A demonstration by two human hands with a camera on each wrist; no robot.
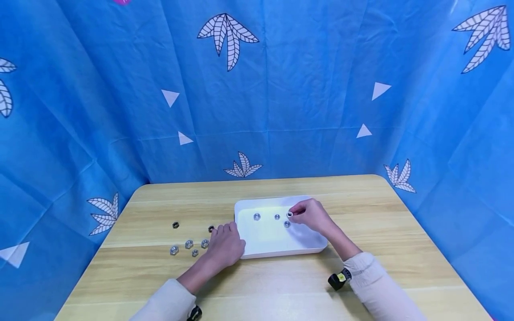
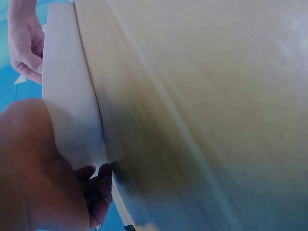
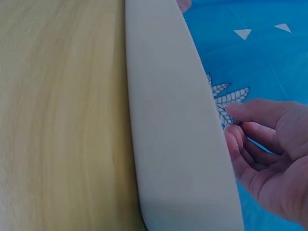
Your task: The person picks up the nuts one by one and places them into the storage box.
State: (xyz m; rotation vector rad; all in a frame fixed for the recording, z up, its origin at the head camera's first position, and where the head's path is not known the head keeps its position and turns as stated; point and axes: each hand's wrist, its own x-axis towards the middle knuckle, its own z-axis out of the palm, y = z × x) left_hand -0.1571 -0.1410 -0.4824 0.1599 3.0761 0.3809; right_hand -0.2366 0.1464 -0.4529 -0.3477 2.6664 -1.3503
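Note:
A white tray (image 1: 265, 243) holds several silver hex nuts, among them one nut (image 1: 257, 216) at its left and another nut (image 1: 287, 224) near the right hand. My right hand (image 1: 311, 216) pinches a small nut (image 1: 290, 214) between thumb and fingers, over the tray's right part. My left hand (image 1: 225, 244) lies with bent fingers at the tray's left end; the left wrist view shows its fingertips (image 2: 105, 171) beside the tray's corner. Whether they grip the tray wall or hold anything is hidden. A dark nut (image 1: 211, 228) sits just past the left fingers.
Left of the tray, several silver nuts (image 1: 189, 244) lie on the wooden table (image 1: 281, 285), with a dark nut (image 1: 175, 225) farther back. A blue patterned curtain (image 1: 297, 98) surrounds the table's back and sides. Both wrists wear small black cameras, one being the right wrist camera (image 1: 337, 281).

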